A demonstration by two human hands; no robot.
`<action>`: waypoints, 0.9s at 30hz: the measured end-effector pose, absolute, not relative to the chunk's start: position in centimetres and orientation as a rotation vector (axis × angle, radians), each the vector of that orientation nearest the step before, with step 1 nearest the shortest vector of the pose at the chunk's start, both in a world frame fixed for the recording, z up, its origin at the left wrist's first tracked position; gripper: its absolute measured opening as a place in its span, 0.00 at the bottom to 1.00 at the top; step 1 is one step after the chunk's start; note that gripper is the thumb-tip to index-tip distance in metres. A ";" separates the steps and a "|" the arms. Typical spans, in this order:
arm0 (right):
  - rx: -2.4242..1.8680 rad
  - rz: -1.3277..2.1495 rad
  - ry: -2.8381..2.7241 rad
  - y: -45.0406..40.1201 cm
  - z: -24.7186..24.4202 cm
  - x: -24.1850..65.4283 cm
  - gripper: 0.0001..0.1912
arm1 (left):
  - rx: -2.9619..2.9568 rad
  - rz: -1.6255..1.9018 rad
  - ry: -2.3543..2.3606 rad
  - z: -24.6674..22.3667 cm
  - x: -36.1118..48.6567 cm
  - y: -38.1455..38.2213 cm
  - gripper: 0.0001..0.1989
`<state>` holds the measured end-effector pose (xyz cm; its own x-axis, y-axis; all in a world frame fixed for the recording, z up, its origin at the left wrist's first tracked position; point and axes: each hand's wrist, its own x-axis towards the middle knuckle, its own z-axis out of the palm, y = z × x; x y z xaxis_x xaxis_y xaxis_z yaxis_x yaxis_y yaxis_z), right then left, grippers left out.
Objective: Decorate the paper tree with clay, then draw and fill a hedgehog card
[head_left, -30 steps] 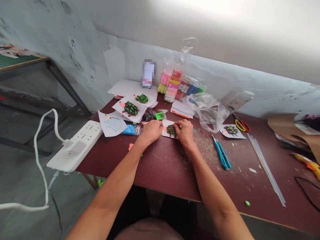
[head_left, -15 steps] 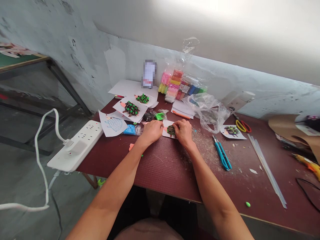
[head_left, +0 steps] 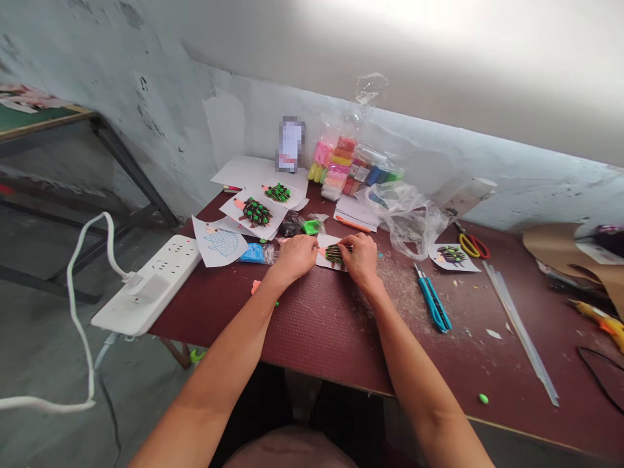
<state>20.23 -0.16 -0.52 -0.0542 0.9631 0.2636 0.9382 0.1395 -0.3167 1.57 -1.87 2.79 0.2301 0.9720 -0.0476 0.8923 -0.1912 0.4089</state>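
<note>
A small white card with a hedgehog picture (head_left: 333, 255) lies flat on the table, its pink clay face at the left and dark spines with green bits to the right. My left hand (head_left: 297, 257) is closed at the card's left edge, fingertips on it. Over the right part of the spines my right hand (head_left: 362, 259) bends down, thumb and fingers pinched together; whatever is between them is hidden. Just behind the card sit green clay (head_left: 311, 227) and a dark clay packet (head_left: 291, 224). A blue clay packet (head_left: 253, 253) is left of my left hand.
Finished-looking hedgehog cards (head_left: 257, 213) and a blue hedgehog drawing (head_left: 223, 242) lie left. Bagged coloured clay (head_left: 341, 166) is at the wall. To the right are a blue utility knife (head_left: 433, 300), scissors (head_left: 472, 246) and clear glue sticks (head_left: 521, 335). A power strip (head_left: 149, 286) borders the left edge.
My right hand has shifted slightly to the right, showing a little more of the hedgehog's spines. My left hand stays in place at the card.
</note>
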 end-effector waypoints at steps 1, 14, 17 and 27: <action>-1.826 0.083 -2.017 -0.1 -0.6 20.2 0.10 | 2.159 0.309 1.729 2.8 1.6 -1.9 0.17; -1.826 0.078 -2.016 0.1 -0.8 20.0 0.11 | 2.176 0.324 1.721 2.4 1.5 -1.8 0.18; -1.834 0.089 -2.017 0.0 -0.8 20.0 0.11 | 2.184 0.324 1.720 2.5 1.5 -1.8 0.18; -1.840 0.095 -1.972 -0.2 -0.4 20.2 0.12 | 2.192 0.319 1.713 2.7 1.5 -1.9 0.17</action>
